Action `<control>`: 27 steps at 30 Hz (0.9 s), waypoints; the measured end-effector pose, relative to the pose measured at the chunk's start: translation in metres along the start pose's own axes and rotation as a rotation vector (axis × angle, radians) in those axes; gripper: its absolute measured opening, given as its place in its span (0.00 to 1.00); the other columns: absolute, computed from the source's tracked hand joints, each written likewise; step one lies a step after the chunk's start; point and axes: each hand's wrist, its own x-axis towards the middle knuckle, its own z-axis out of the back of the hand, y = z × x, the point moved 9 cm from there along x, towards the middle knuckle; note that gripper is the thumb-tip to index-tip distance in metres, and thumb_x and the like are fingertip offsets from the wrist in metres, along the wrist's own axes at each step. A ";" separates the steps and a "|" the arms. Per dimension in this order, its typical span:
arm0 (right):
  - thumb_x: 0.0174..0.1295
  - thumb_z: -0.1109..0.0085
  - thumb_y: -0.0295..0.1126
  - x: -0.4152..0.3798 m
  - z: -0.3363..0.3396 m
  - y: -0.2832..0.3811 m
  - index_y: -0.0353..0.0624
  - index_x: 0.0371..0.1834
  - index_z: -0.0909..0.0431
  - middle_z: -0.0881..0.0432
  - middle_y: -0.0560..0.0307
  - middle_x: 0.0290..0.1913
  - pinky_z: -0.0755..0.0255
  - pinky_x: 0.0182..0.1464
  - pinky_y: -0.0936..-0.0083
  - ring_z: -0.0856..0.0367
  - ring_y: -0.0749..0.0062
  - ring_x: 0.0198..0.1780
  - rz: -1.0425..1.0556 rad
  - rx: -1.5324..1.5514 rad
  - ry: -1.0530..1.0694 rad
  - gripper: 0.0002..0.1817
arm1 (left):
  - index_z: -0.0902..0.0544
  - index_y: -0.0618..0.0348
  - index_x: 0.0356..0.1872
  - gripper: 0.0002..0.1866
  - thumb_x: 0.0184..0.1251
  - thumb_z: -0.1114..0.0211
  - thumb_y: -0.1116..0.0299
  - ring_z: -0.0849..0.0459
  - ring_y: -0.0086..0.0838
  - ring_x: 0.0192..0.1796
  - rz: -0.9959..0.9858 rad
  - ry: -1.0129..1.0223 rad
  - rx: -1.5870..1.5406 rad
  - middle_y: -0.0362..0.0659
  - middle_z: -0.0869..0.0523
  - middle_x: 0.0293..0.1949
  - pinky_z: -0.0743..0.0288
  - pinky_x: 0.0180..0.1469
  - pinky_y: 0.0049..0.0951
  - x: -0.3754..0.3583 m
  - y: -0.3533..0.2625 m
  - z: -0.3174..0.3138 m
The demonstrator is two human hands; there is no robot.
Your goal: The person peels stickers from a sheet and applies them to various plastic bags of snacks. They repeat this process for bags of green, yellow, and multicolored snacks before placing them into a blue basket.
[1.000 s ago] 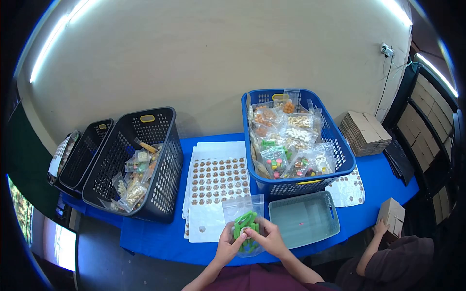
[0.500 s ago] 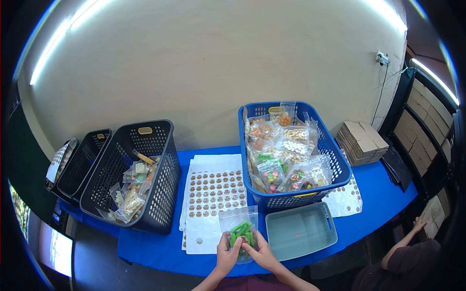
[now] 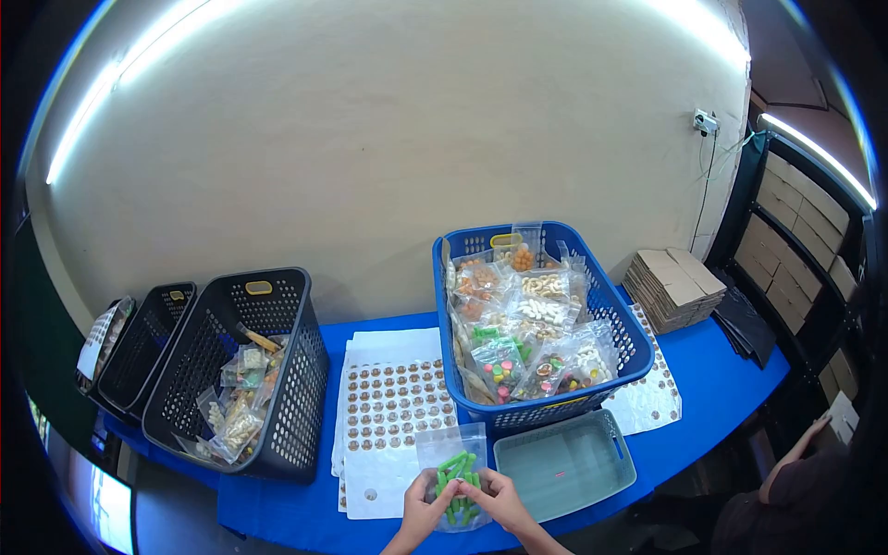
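Note:
A clear plastic zip bag (image 3: 451, 446) with green stick-shaped pieces inside is held upright near the table's front edge. My left hand (image 3: 423, 507) is closed on its left side, and my right hand (image 3: 499, 504) is closed on its right side. Both thumbs meet on the front of the bag, where a small pale spot shows between them; I cannot make out what it is. Just behind the bag lies a sheet of round brown stickers (image 3: 393, 407), with a bare patch along its lower part. A grey-green tray (image 3: 564, 467) stands right of my right hand, with a small reddish bit in it.
A blue basket (image 3: 638, 365) full of bagged snacks stands behind the tray. Left are a dark basket (image 3: 301, 379) with more bags and a narrower black basket (image 3: 153, 338). Flattened cardboard (image 3: 673, 287) is stacked at the right. Another person's arm (image 3: 786, 462) reaches in at lower right.
The view has tilted, so table things appear lower and slightly left. A round brown sticker seen at my thumbs is now hidden or turned. The other person's hand is now at a light-coloured flat piece.

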 end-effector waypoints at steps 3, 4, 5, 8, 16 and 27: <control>0.55 0.41 0.34 0.005 0.010 0.001 0.37 0.31 0.25 0.32 0.71 0.20 0.54 0.20 0.89 0.45 0.93 0.21 0.096 0.011 -0.093 0.10 | 0.29 0.67 0.43 0.15 0.57 0.40 0.70 0.24 0.20 0.39 0.048 0.060 -0.058 0.42 0.21 0.36 0.30 0.42 0.20 0.003 0.004 -0.007; 0.55 0.42 0.34 0.004 0.010 0.005 0.36 0.32 0.25 0.28 0.69 0.22 0.46 0.21 0.90 0.38 0.93 0.22 0.101 0.060 -0.099 0.11 | 0.29 0.67 0.45 0.16 0.57 0.40 0.70 0.24 0.21 0.41 0.074 0.092 -0.067 0.42 0.22 0.38 0.30 0.44 0.21 0.004 0.005 -0.010; 0.55 0.42 0.33 0.001 0.010 0.011 0.35 0.32 0.25 0.27 0.68 0.23 0.44 0.22 0.91 0.36 0.92 0.23 0.110 0.075 -0.120 0.11 | 0.30 0.67 0.46 0.17 0.57 0.40 0.70 0.25 0.21 0.42 0.102 0.123 -0.077 0.42 0.23 0.40 0.31 0.45 0.22 0.005 0.006 -0.013; 0.56 0.44 0.33 -0.005 0.011 0.028 0.34 0.33 0.25 0.23 0.64 0.26 0.38 0.26 0.91 0.30 0.90 0.27 0.117 0.074 -0.167 0.11 | 0.30 0.67 0.47 0.19 0.57 0.39 0.69 0.25 0.22 0.43 0.123 0.134 -0.021 0.42 0.22 0.40 0.31 0.46 0.22 0.008 0.012 -0.014; 0.59 0.47 0.34 -0.003 0.004 -0.005 0.32 0.34 0.25 0.22 0.62 0.28 0.36 0.28 0.91 0.28 0.88 0.28 0.041 0.288 -0.165 0.12 | 0.26 0.67 0.45 0.18 0.56 0.38 0.66 0.24 0.19 0.40 0.272 0.257 -0.137 0.42 0.20 0.38 0.30 0.42 0.19 0.003 0.017 -0.004; 0.54 0.42 0.35 0.001 -0.035 0.008 0.36 0.33 0.24 0.21 0.60 0.26 0.33 0.27 0.86 0.26 0.83 0.26 0.145 -0.090 -0.287 0.11 | 0.48 0.58 0.57 0.36 0.53 0.37 0.57 0.35 0.30 0.54 0.404 0.402 0.268 0.47 0.36 0.53 0.40 0.54 0.28 -0.006 0.027 0.036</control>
